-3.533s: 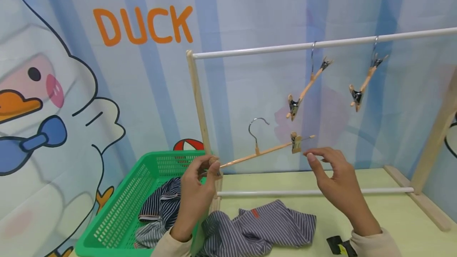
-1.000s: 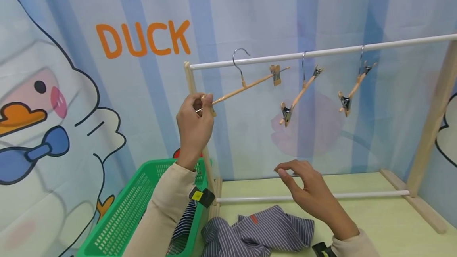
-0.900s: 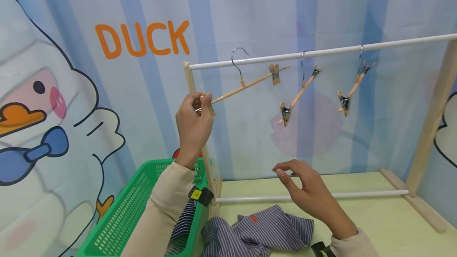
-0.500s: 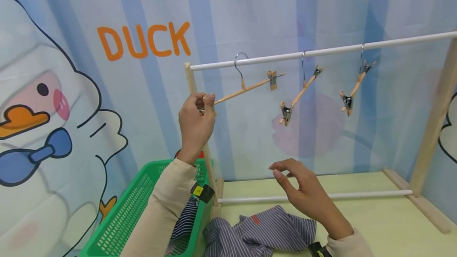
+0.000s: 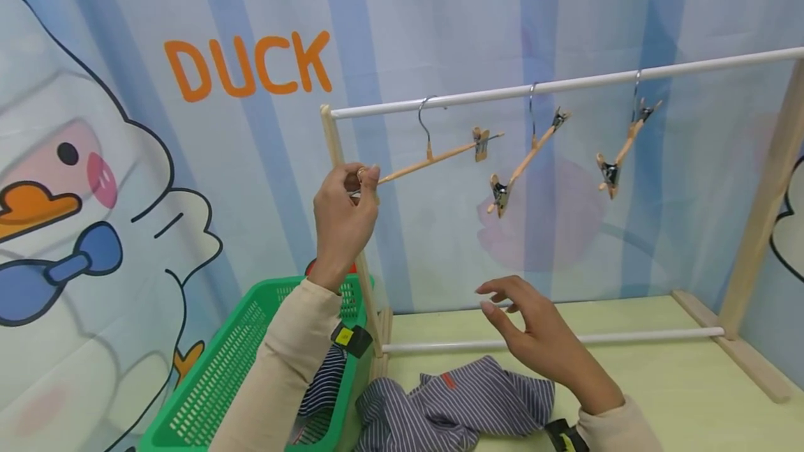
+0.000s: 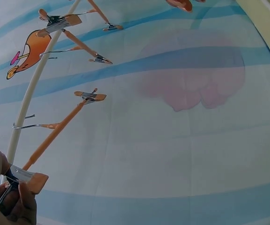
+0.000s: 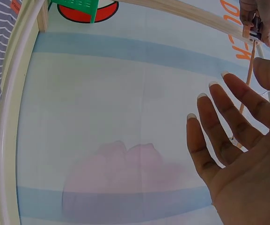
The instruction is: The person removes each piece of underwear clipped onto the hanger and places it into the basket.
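Note:
My left hand (image 5: 347, 222) pinches the left clip end of a wooden clip hanger (image 5: 433, 159). In the left wrist view the fingers grip around that metal-and-wood clip (image 6: 29, 179). The hanger's metal hook lies over the white rail (image 5: 477, 97), and its bar slants up to a second clip (image 5: 481, 144) on the right. Below the rail my right hand (image 5: 534, 330) hovers with nothing in it. Its fingers are spread and loosely bent in the right wrist view. Two more clip hangers (image 5: 526, 159) (image 5: 623, 152) hang farther right on the rail, bearing no clothes.
A green basket (image 5: 207, 368) at the left holds striped clothing (image 5: 324, 386). On the pale table, a grey striped garment (image 5: 465, 396) lies crumpled before the lower white bar (image 5: 452, 347). Wooden posts (image 5: 756, 215) stand at the rack's ends; a printed curtain hangs behind.
My left hand has raised the hanger from near the basket to the rail, and its hook has come down over the rail. My right hand has left the hanger's right end and moved lower left.

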Motion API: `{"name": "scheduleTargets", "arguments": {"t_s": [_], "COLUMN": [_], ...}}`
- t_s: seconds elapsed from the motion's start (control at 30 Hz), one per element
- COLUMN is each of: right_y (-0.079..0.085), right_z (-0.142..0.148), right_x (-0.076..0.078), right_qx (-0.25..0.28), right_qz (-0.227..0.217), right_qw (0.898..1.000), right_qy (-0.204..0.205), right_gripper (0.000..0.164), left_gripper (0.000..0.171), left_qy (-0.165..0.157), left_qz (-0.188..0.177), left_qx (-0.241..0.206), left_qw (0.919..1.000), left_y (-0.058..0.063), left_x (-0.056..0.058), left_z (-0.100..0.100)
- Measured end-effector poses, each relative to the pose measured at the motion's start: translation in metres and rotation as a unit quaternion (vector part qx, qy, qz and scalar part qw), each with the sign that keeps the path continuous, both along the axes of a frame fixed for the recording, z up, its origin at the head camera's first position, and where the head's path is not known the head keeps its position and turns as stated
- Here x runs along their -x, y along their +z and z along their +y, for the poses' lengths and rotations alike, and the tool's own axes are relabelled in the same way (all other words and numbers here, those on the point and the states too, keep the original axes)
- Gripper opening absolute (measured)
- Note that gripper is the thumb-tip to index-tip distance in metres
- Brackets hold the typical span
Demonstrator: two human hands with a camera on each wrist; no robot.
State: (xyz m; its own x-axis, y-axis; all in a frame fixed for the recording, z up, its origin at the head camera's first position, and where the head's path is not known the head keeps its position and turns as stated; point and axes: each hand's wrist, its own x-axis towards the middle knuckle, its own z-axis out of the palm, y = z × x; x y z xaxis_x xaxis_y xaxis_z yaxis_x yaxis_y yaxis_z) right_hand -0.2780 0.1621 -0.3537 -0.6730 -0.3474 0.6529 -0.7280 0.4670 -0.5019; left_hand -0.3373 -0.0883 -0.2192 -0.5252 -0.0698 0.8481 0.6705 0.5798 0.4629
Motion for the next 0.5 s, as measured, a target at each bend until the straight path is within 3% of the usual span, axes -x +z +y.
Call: {"name": "scheduleTargets", "arguments": {"t_s": [0.5], "right_y": [-0.001], "right_z": [0.006], "right_x": [-0.001], "right_qx": [-0.012], "right_qz": [-0.017], "right_qw": [1.000], "right_qy": [-0.009], "right_gripper": [0.022], "left_gripper": [0.043], "left_qy": [0.012], "left_qz": [-0.010], "left_qx": [0.024], "left_qw": [0.9996], "left_y": [-0.013], "left_x": [-0.008], "left_z": [-0.010]}}
